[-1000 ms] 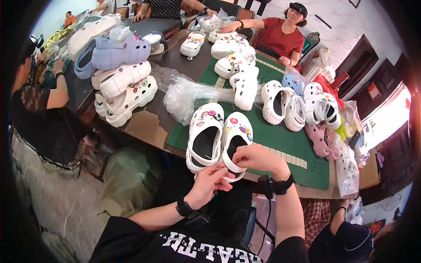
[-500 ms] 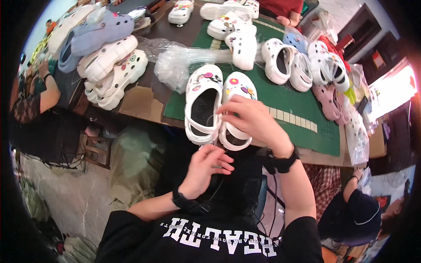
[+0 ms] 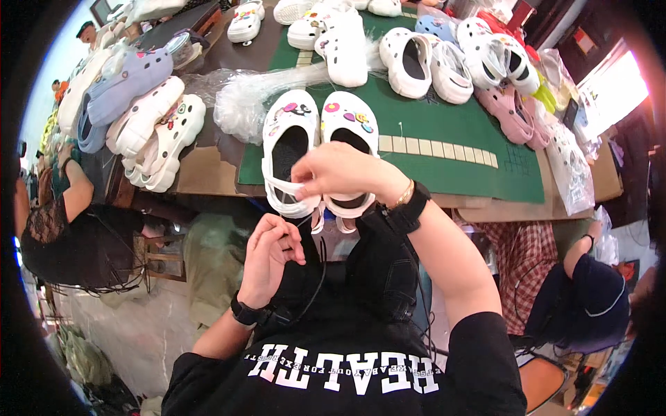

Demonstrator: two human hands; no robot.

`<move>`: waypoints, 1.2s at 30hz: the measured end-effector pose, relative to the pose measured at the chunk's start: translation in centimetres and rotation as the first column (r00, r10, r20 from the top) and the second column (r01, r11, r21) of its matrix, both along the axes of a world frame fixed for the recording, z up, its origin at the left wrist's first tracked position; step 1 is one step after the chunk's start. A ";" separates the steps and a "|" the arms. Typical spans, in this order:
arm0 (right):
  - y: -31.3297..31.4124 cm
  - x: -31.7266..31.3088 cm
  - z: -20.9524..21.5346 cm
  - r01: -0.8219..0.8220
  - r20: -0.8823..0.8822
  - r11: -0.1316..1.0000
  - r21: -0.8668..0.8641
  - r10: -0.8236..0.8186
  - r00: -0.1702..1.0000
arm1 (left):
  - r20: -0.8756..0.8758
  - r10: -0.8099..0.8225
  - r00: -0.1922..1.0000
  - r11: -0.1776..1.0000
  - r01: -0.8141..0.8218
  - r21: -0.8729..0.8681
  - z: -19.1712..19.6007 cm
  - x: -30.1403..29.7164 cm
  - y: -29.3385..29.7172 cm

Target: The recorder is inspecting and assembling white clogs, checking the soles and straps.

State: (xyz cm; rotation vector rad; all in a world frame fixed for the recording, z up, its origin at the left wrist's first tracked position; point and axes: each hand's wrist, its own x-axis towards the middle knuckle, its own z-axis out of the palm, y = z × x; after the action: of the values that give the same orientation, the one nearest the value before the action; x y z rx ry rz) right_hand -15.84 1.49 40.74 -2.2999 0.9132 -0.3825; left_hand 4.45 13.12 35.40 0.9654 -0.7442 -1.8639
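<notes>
A pair of white clogs stands side by side at the table's near edge, toes pointing away. The left clog (image 3: 293,111) and the right clog (image 3: 350,109) both carry colourful charms. My right hand (image 3: 347,170) reaches over the openings of both. Its fingertips are pinched together at the left clog's heel strap, and what they hold is hidden. My left hand (image 3: 269,253) is below the heel of the left clog, just off the table edge. Its fingers are curled in toward the thumb; anything in them is too small to make out.
A green mat (image 3: 444,177) with a pale ruled strip covers the table. A bundle of clear plastic strands (image 3: 239,107) lies left of the pair. Stacked clogs (image 3: 132,80) stand at left, more white clogs (image 3: 406,66) behind, pink clogs (image 3: 510,114) at right. People sit on both sides.
The view has shifted, so the table sits further left. My right hand's fingers have moved from between the clogs onto the left clog's strap. My left hand's fingers have curled in.
</notes>
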 end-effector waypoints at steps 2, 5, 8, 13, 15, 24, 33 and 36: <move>-0.6 -0.4 -0.4 0.056 0.113 0.996 0.070 -0.064 0.991 | -0.078 0.032 0.996 0.996 -0.038 -0.076 -0.2 -0.2 0.1; -0.8 -1.0 -0.1 0.118 0.160 0.939 0.322 -0.177 0.971 | -0.094 0.029 0.995 1.000 -0.029 0.005 -1.5 -0.6 1.0; -0.8 -1.3 -1.3 0.116 0.274 0.894 0.432 -0.253 0.928 | -0.100 -0.001 0.995 1.000 0.004 0.030 -1.8 -1.2 1.2; 0.0 -1.3 -1.2 0.117 0.326 0.898 0.424 -0.272 0.905 | -0.093 0.031 0.995 0.999 -0.027 0.047 -1.3 -2.1 0.9; 0.4 -1.1 -0.8 0.110 0.312 0.915 0.389 -0.243 0.919 | -0.030 0.048 0.998 0.998 -0.047 0.031 -0.3 -2.5 0.3; 3.8 -2.2 -0.4 0.315 0.365 0.935 -0.161 -0.241 0.899 | 0.138 -0.011 0.990 0.999 0.016 -0.037 -0.3 -1.6 -0.3; 11.2 -9.2 2.9 0.879 0.642 0.476 0.018 -0.679 0.355 | 0.530 0.646 0.549 0.521 0.190 -0.832 1.6 -0.7 -3.8; 14.6 -11.8 1.9 0.916 0.667 0.394 0.080 -0.704 0.244 | 0.578 0.705 0.412 0.352 0.505 -0.789 3.8 -2.7 -5.7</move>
State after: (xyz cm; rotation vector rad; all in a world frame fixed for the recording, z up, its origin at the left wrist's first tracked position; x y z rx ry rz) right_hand -27.65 16.12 42.59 -1.4411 1.7441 -1.7782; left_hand 1.71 7.39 39.24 1.0665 -2.0693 -0.1386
